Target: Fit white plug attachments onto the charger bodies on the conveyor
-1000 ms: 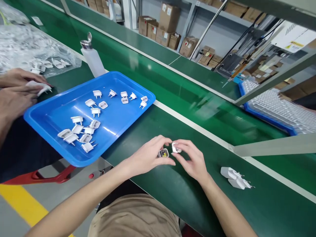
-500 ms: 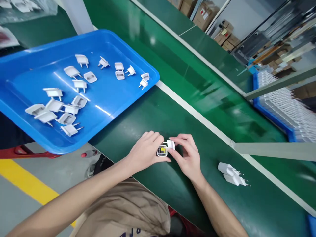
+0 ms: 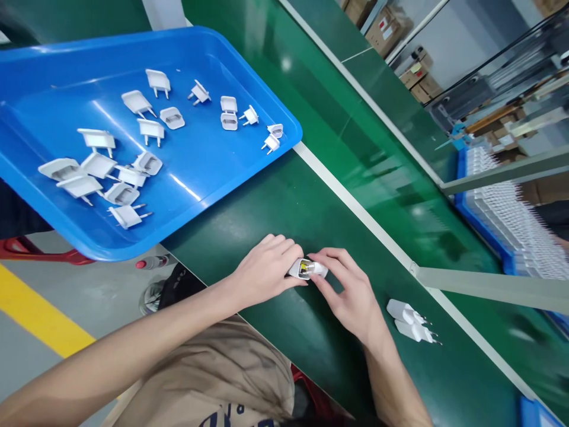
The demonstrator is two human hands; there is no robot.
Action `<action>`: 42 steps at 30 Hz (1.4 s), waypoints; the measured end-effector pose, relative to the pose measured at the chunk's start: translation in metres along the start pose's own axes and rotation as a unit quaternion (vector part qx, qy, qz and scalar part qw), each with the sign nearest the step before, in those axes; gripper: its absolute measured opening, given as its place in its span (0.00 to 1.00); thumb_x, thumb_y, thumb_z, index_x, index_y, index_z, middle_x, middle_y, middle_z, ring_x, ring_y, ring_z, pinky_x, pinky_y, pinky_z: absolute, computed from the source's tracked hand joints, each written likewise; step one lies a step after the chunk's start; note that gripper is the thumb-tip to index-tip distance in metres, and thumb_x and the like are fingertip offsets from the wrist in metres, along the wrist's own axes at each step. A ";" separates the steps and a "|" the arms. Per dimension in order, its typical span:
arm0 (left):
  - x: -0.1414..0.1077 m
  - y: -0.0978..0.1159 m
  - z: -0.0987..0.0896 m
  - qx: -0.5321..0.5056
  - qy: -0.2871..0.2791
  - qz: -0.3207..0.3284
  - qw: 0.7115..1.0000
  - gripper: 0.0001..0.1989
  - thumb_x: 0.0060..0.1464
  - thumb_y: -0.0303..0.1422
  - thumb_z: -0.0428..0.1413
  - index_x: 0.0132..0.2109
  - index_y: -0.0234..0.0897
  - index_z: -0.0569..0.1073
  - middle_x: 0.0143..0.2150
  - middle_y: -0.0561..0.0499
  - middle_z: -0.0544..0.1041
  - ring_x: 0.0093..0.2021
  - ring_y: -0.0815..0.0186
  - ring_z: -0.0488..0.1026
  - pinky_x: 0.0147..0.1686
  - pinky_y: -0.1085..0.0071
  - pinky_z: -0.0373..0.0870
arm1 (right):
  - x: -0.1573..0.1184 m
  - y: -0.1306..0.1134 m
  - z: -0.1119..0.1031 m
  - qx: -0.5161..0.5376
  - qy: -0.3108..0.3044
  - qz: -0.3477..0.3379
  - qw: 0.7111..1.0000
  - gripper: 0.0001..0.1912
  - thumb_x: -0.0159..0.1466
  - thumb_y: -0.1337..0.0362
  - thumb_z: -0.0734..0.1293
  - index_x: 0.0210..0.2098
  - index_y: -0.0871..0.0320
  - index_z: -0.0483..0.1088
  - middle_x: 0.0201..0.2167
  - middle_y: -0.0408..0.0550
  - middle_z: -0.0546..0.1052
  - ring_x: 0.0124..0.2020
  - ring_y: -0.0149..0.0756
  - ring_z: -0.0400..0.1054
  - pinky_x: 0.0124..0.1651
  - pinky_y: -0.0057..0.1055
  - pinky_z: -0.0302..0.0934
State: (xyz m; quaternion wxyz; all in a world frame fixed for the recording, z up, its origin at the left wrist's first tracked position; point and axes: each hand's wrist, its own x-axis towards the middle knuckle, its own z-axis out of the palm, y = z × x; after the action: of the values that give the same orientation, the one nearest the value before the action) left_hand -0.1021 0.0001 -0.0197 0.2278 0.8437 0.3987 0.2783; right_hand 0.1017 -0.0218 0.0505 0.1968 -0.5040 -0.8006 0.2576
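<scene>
My left hand (image 3: 273,270) is closed around a white charger housing (image 3: 297,270), whose open end faces right and shows a yellow part inside. Between the thumb and fingers of my right hand (image 3: 344,284) is a white plug cap (image 3: 320,271). The cap is tilted against the housing's opening, its pins pointing toward the left; whether the two parts touch is hard to see. To the right on the green table lie two white plug chargers (image 3: 409,320), side by side with pins pointing right.
A blue tray (image 3: 191,196) at the left holds several loose white plug caps (image 3: 151,130). Beyond the white rail (image 3: 355,204) runs a green belt surface (image 3: 329,112). A grey metal bar (image 3: 489,286) juts in at right, near another blue tray filled with rows of chargers (image 3: 507,207).
The plug cap in my right hand has turned and now lies lower, across the housing's opening. My left hand's housing has tipped to the right. The whole view has shifted slightly.
</scene>
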 end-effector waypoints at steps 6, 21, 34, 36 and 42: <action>0.001 0.001 -0.001 0.010 0.010 0.012 1.000 0.17 0.58 0.43 0.63 0.36 0.38 0.65 0.32 0.53 0.71 0.33 0.62 0.64 0.36 0.66 0.56 | -0.002 -0.003 0.009 0.107 0.120 0.020 0.987 0.08 0.68 0.67 0.70 0.45 0.51 0.72 0.48 0.47 0.76 0.49 0.39 0.73 0.50 0.38 0.71; 0.002 0.001 0.001 -0.007 0.037 0.011 0.999 0.17 0.67 0.45 0.51 0.34 0.39 0.63 0.30 0.52 0.70 0.31 0.62 0.65 0.34 0.65 0.55 | 0.000 0.005 0.036 0.078 0.110 0.004 0.991 0.02 0.67 0.65 0.71 0.38 0.54 0.73 0.32 0.44 0.76 0.35 0.36 0.69 0.36 0.35 0.65; 0.001 0.001 0.003 -0.007 0.007 0.001 1.000 0.17 0.65 0.45 0.55 0.36 0.39 0.63 0.32 0.52 0.71 0.33 0.61 0.66 0.34 0.63 0.55 | -0.003 0.014 0.046 0.107 0.134 0.004 0.985 0.03 0.67 0.67 0.71 0.40 0.54 0.74 0.32 0.44 0.75 0.35 0.36 0.68 0.35 0.35 0.64; 0.001 0.001 0.004 -0.005 0.013 0.002 1.000 0.16 0.65 0.45 0.55 0.36 0.39 0.63 0.32 0.52 0.71 0.33 0.61 0.66 0.34 0.63 0.55 | -0.002 0.013 0.044 0.081 0.130 -0.006 0.988 0.04 0.67 0.68 0.71 0.40 0.54 0.73 0.32 0.44 0.75 0.35 0.36 0.67 0.36 0.35 0.64; 0.001 0.001 0.005 0.009 0.013 0.009 1.000 0.14 0.64 0.41 0.57 0.36 0.39 0.63 0.32 0.52 0.70 0.33 0.61 0.65 0.34 0.63 0.55 | 0.002 0.005 0.032 0.009 0.084 -0.045 0.995 0.06 0.67 0.71 0.69 0.42 0.54 0.71 0.35 0.45 0.75 0.37 0.37 0.67 0.38 0.37 0.63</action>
State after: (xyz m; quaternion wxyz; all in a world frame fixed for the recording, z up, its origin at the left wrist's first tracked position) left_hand -0.0979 -0.0003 -0.0222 0.2122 0.8455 0.3965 0.2878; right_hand 0.0860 -0.0247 0.0223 0.2789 -0.4854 -0.8008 0.2128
